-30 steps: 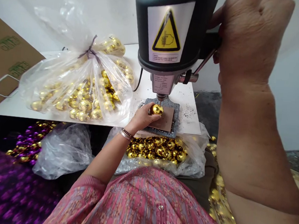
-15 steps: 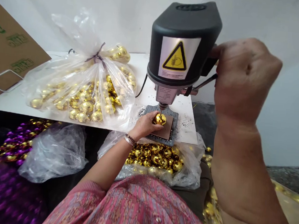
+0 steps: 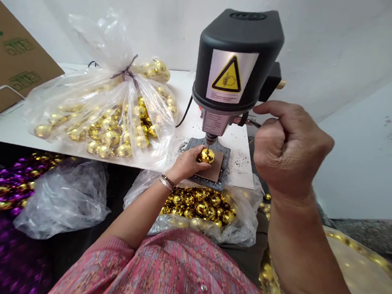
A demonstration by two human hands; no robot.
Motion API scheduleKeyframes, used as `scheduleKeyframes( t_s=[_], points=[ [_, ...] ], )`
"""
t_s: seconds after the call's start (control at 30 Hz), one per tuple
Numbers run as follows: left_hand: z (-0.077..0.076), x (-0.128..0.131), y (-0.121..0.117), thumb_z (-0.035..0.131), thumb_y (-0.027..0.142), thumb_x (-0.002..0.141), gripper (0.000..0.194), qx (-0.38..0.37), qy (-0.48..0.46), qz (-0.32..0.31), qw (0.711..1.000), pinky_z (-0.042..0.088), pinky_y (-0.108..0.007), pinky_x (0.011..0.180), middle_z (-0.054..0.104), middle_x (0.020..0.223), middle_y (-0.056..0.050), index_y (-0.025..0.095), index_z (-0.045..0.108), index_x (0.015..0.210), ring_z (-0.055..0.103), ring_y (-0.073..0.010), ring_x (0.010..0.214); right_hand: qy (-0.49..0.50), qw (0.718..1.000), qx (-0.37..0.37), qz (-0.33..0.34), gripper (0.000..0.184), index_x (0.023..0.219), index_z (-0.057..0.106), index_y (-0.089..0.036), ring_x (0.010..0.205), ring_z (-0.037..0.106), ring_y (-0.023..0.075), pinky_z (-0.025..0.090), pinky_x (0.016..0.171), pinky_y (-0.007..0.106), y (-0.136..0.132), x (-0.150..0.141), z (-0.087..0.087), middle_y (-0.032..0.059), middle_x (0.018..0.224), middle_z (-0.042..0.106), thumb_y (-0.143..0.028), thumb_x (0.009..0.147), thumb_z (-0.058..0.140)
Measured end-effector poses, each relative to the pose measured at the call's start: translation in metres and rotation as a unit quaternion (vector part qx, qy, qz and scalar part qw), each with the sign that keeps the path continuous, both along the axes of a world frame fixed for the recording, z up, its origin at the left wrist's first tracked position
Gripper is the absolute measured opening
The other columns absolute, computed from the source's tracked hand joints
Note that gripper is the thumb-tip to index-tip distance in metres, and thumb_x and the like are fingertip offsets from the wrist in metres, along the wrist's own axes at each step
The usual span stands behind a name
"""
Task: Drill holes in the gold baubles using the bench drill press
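Note:
A small black drill press (image 3: pixel 238 64) stands on the white table. My left hand (image 3: pixel 189 163) pinches a shiny gold faceted ball (image 3: pixel 207 155) between thumb and fingers. The ball rests on a brown pad (image 3: pixel 215 169) over the press's grey base (image 3: pixel 200 143), directly under the drill bit (image 3: pixel 209 143). The bit's tip meets the top of the ball; how deep it goes I cannot tell. On the right, my right hand (image 3: pixel 293 145) is closed round the press's feed lever (image 3: pixel 254 123), most of which the fingers hide.
A tied clear plastic bag (image 3: pixel 117 118) of gold balls lies on the table's left, beside a cardboard box (image 3: pixel 14 60). An open plastic bag of gold balls (image 3: pixel 200 206) sits in my lap. Purple and gold beads (image 3: pixel 15 180) lie lower left. Dark shavings dot the table.
My right hand has come down and inward with the lever. The left hand still holds the ball under the bit. The whole view has shifted slightly.

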State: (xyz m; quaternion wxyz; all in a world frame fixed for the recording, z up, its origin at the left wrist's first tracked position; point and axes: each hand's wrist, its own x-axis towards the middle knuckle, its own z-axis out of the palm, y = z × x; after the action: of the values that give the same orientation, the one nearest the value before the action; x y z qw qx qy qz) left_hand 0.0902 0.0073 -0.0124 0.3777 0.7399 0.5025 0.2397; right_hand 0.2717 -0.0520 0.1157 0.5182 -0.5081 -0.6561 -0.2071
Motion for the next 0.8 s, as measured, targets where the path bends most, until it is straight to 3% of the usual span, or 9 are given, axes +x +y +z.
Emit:
scheduleKeyframes(
  t_s=[0.2,0.4,0.67,0.8],
  points=[
    [-0.004,0.0,0.001,0.083,0.024,0.07,0.053,-0.009,-0.044,0.016,0.999,0.053,-0.036,0.088,0.076,0.105,-0.004,0.023,0.072,0.121,0.067,-0.0262,0.097,-0.06,0.997,0.054,0.008,0.03,0.098,0.073,-0.019,0.066,0.054,0.0105,0.046,0.066,0.026,-0.001,0.003,-0.005,0.0007,0.08,0.069,-0.015,0.085,0.046],
    [-0.004,0.0,0.001,0.082,0.024,0.07,0.056,-0.009,-0.048,0.014,0.999,0.053,-0.036,0.089,0.076,0.105,-0.005,0.023,0.071,0.125,0.067,-0.0259,0.097,-0.126,0.991,0.041,-0.001,0.032,0.102,0.073,-0.019,0.07,0.055,0.0135,0.044,0.07,0.031,-0.004,0.007,-0.013,0.0005,0.086,0.072,-0.015,0.087,0.045],
    [-0.002,0.0,-0.001,0.081,0.028,0.073,0.059,0.002,-0.011,0.007,1.0,0.052,-0.036,0.088,0.076,0.109,-0.004,0.023,0.068,0.131,0.066,-0.0244,0.095,-0.111,0.986,0.084,-0.09,0.03,0.106,0.073,-0.021,0.066,0.049,0.0148,0.033,0.067,0.032,-0.001,-0.002,-0.023,0.0016,0.07,0.063,-0.017,0.089,0.048],
    [-0.001,-0.001,-0.002,0.08,0.028,0.074,0.056,0.001,-0.019,0.007,1.0,0.052,-0.036,0.088,0.075,0.109,-0.005,0.022,0.068,0.128,0.066,-0.0255,0.097,-0.1,0.987,0.086,-0.088,0.026,0.105,0.072,-0.02,0.067,0.048,0.0136,0.033,0.067,0.032,0.0,-0.004,-0.028,0.0009,0.072,0.063,-0.017,0.09,0.051]
  ],
)
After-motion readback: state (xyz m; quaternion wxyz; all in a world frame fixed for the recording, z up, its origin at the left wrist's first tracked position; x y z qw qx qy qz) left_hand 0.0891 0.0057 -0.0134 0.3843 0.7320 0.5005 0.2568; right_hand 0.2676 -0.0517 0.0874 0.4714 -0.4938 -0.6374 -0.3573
